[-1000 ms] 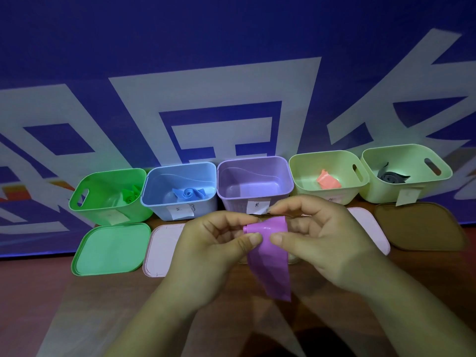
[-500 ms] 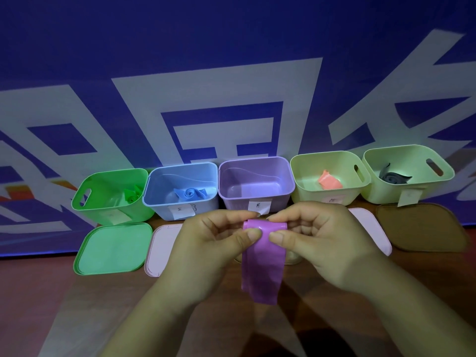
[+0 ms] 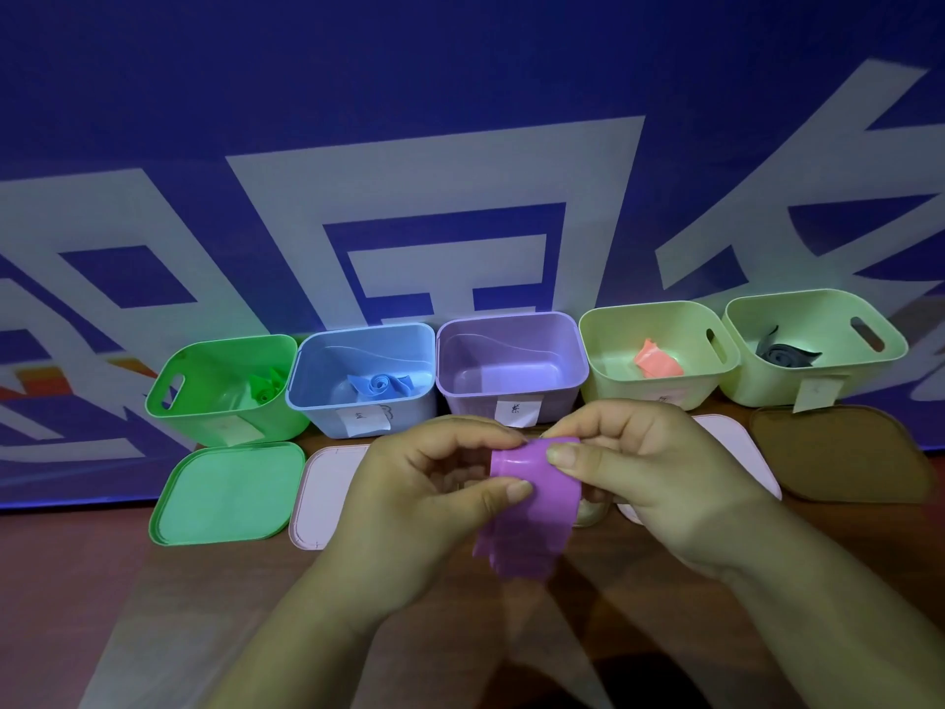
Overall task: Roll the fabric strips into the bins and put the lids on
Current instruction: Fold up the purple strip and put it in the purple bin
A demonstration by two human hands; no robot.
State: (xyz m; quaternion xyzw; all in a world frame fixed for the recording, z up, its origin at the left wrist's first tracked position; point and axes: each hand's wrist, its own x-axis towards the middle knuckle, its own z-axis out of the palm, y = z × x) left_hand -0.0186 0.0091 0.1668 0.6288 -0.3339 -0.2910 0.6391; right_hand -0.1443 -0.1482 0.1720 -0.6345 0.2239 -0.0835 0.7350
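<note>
Since a second ago we see the purple strip (image 3: 537, 504) wound further. Its rolled top is fatter, its loose tail hangs shorter and rumpled, and the left thumb sits lower on it.

A blue banner (image 3: 460, 120) with large pale shapes fills the back. A brown table (image 3: 102, 606) runs below it. Five open bins stand in a row against the banner. From the left they are a green bin (image 3: 204, 422), a blue bin (image 3: 319, 417), a purple bin (image 3: 470, 401), an inner lime bin (image 3: 613, 396) and an outer lime bin (image 3: 757, 386).

Lids lie flat in front of the bins. There is a green lid (image 3: 225, 493), a left pink lid (image 3: 327, 493), a right pink lid (image 3: 736, 452) and a brown lid (image 3: 838, 452). Our hands cover part of both pink lids.

The left hand (image 3: 424, 493) and right hand (image 3: 659, 478) meet above the table, just in front of the purple bin. Each pinches the purple strip, thumb on the near face and fingers curled behind the roll. The strip is held in the air between them, outside any bin.

The purple bin holds nothing we can see. A green strip (image 3: 266, 388) lies in the green bin and a blue strip (image 3: 381, 386) in the blue bin. An orange strip (image 3: 657, 363) is in the inner lime bin, and a dark grey strip (image 3: 782, 353) in the outer one.

Small paper labels (image 3: 516, 411) are stuck on the bin fronts. Their writing is too small for us to read.
</note>
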